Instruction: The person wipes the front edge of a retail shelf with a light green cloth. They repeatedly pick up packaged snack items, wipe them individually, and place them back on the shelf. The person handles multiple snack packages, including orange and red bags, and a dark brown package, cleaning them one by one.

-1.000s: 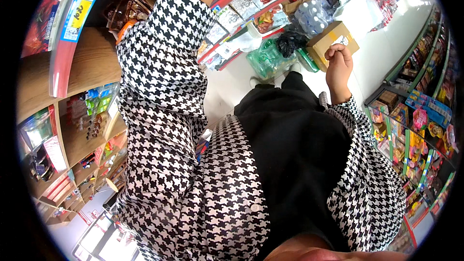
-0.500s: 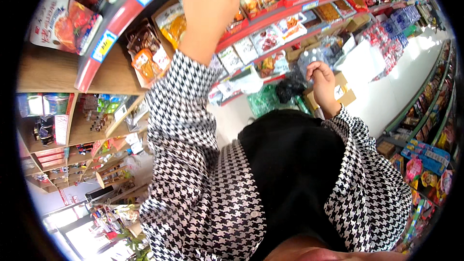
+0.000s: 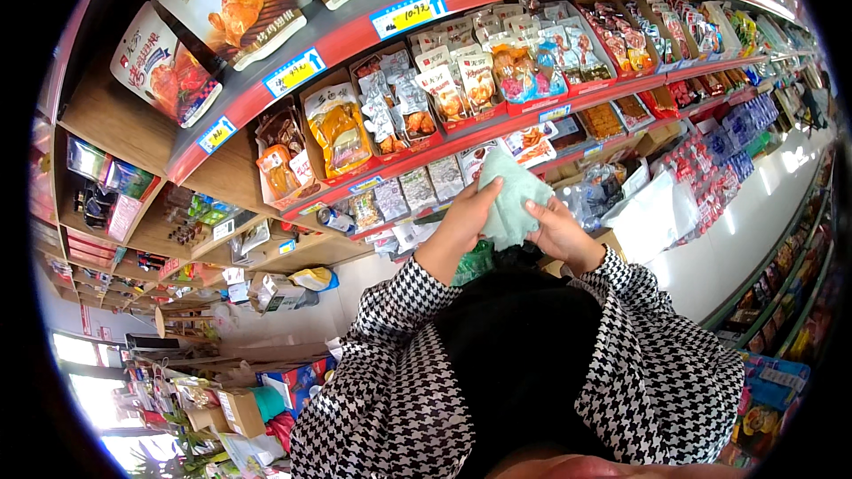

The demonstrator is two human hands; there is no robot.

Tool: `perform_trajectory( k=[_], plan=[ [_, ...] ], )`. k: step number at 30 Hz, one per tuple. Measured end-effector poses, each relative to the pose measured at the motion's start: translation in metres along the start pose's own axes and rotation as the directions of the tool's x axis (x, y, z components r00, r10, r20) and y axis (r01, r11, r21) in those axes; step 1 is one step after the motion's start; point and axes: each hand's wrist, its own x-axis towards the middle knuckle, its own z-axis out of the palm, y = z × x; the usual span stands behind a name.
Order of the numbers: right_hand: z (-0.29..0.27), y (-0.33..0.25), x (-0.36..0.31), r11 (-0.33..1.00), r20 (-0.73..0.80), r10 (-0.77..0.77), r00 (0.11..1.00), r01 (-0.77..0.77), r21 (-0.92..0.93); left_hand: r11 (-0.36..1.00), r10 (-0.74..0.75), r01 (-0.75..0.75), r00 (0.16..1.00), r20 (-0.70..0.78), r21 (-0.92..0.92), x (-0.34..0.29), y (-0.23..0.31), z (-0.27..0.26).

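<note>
A folded pale green cloth [image 3: 512, 201] is held between both hands in front of my chest. My left hand [image 3: 469, 220] grips its left edge, thumb on top. From the right, my right hand [image 3: 561, 229] pinches the lower right edge. Just beyond the cloth runs a red-edged shelf [image 3: 461, 136] with open boxes of packaged snacks. Packets with orange food pictures [image 3: 457, 87] stand in one box, and a yellow pouch [image 3: 337, 131] leans in another further left. Flat packs [image 3: 430, 184] lie on the lower shelf, partly hidden behind my left hand.
Large pouches [image 3: 240, 4] stand on the upper shelf, above price tags [image 3: 408, 15]. White plastic sheeting [image 3: 652, 217] and red packs [image 3: 701, 182] lie low at the right. Another shelf row [image 3: 781, 257] borders the aisle on the far right. Wooden shelving [image 3: 124, 124] stands at the left.
My left hand has come down from the upper shelf with the cloth to my chest. My right hand, empty before, now holds the cloth too. The view has shifted, showing more upper shelf.
</note>
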Motion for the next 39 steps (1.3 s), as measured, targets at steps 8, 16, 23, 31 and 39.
perform_trajectory(
  k=[8,16,23,31,39],
  plan=[
    [-0.018,-0.009,0.003,0.986,-0.1,-0.018,0.995,0.035,0.166,0.912,0.111,-0.158,0.983,0.144,0.379,0.026,-0.047,-0.026],
    [-0.02,-0.111,0.002,0.815,-0.347,-0.544,0.764,0.58,-0.003,0.799,0.144,-0.271,0.953,0.266,0.537,0.032,-0.045,-0.04],
    [-0.013,-0.267,0.028,0.379,-0.349,-0.898,0.266,0.871,-0.312,0.815,0.123,-0.241,0.961,0.249,0.527,0.026,-0.039,-0.051],
    [-0.036,-0.38,0.063,0.144,-0.221,-0.975,-0.007,0.739,-0.658,0.851,0.148,-0.235,0.966,0.214,0.47,0.022,-0.056,-0.058],
    [-0.034,-0.362,0.098,-0.114,0.082,-0.993,-0.091,0.458,-0.882,0.866,0.154,-0.193,0.981,0.121,0.461,0.007,-0.072,-0.062]
  ],
)
